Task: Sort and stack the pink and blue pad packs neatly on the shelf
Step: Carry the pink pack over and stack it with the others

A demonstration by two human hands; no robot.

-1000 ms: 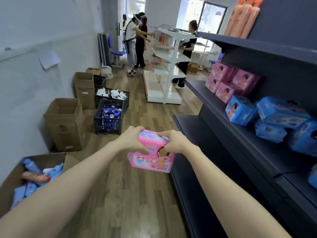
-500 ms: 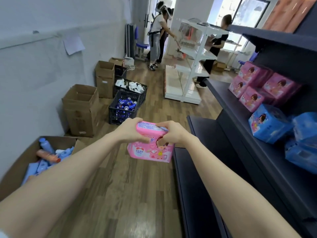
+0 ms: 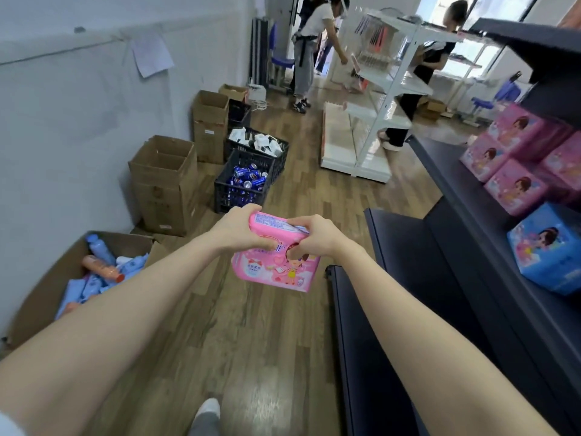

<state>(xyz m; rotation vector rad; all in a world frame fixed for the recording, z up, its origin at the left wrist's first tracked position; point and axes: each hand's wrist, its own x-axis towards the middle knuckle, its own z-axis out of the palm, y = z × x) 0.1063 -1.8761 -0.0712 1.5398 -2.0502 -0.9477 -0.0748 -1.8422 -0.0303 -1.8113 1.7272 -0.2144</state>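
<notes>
A pink pad pack [image 3: 276, 272] hangs in front of me over the wooden floor, held by both hands at its top edge. My left hand [image 3: 240, 229] grips its left corner and my right hand [image 3: 314, 237] grips its right corner. To the right stands the dark shelf [image 3: 456, 196]. Several pink pad packs [image 3: 515, 158] sit stacked at its far end. A blue pad pack [image 3: 548, 247] lies nearer me on the same board, partly cut off by the frame edge.
An open cardboard box [image 3: 56, 278] with bottles and blue packs sits at my lower left. More cardboard boxes [image 3: 166, 180] and black crates [image 3: 245, 180] line the wall. People stand around a white rack [image 3: 374, 99] at the far end. A lower dark shelf board [image 3: 405, 247] juts out.
The view has swung left and down, so the shelf packs sit further right in frame. Both hands still hold the pink pack in the same place before me.
</notes>
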